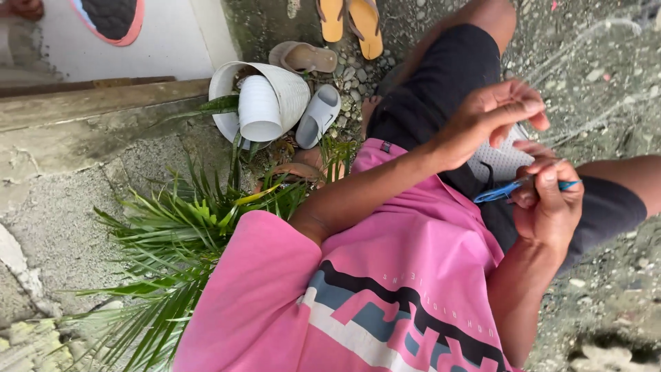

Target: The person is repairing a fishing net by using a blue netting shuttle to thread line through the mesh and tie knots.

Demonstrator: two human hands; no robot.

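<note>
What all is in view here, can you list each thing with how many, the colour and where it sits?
Netting needle: one, blue, held in the right hand.
Fishing net: one, clear and fine, spread over the lap and ground at right.
Flip-flops: two, orange, top centre on gravel.
Slide sandals: one grey, one tan above it, beside the pots.
Plant pots: two, white, tipped over by the step.
Palm plant: one, green, lower left.
Shoe: one, dark with pink sole, top left.
Left hand: one, fingers pinching the net.
Right hand: one, closed on the needle.
</note>
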